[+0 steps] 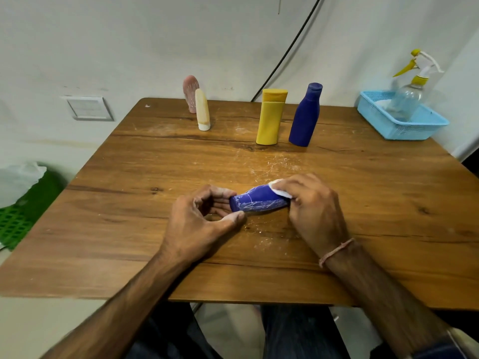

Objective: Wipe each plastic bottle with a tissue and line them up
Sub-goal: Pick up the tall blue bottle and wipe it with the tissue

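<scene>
A small blue bottle (259, 201) streaked with white marks lies sideways over the middle of the wooden table (129, 203). My left hand (202, 218) pinches its cap end between thumb and fingers. My right hand (313, 203) presses a white tissue (281, 189) against the bottle's other end, fingers curled round it. Farther back stand a yellow bottle (270, 117) and a tall blue bottle (305, 116) side by side. A cream tube (202, 110) stands on its cap at the back left, with a pink tube (190, 92) just behind it.
A light blue basket (404, 125) at the table's back right corner holds a clear spray bottle (409, 97) with a yellow trigger. A green crate (23, 213) with a white bag sits off the left edge. White dust marks the tabletop. A black cable runs down the wall.
</scene>
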`<control>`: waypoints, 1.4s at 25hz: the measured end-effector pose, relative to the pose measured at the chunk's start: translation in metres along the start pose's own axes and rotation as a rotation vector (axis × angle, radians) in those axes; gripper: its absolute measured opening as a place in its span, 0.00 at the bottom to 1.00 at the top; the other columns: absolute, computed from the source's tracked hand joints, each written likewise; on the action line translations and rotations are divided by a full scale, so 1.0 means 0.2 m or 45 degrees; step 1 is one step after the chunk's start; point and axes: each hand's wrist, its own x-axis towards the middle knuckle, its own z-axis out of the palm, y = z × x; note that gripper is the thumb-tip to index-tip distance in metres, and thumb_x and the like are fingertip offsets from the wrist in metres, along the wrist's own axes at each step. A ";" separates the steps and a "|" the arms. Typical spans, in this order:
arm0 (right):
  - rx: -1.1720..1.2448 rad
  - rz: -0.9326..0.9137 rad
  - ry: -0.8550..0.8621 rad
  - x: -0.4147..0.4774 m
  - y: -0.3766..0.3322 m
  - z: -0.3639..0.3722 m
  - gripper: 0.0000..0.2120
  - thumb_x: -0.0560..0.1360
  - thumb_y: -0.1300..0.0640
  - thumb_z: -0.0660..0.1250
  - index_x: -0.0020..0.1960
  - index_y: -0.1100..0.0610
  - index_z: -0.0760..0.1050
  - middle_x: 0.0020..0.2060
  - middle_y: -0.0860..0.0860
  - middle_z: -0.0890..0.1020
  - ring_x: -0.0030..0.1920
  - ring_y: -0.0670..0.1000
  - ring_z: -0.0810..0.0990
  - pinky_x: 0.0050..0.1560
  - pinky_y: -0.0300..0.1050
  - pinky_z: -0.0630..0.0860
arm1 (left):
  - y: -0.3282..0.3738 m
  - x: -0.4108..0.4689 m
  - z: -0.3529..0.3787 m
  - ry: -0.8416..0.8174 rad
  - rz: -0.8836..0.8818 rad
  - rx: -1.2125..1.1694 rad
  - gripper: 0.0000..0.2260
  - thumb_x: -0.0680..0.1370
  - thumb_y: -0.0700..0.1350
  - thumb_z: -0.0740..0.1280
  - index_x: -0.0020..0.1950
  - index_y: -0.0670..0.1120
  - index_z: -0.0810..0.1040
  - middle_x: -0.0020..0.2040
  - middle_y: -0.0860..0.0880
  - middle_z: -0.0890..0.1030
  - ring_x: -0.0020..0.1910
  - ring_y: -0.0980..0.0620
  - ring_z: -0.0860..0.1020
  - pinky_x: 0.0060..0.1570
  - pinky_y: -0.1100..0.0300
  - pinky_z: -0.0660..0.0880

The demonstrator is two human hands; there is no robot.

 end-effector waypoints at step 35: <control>0.187 -0.063 0.076 -0.05 -0.18 0.11 0.19 0.71 0.73 0.64 0.58 0.61 0.80 0.51 0.55 0.84 0.53 0.52 0.80 0.58 0.40 0.76 | -0.03 0.00 0.03 0.126 0.054 0.099 0.16 0.68 0.37 0.81 0.53 0.48 0.84 0.43 0.52 0.87 0.41 0.53 0.86 0.44 0.52 0.85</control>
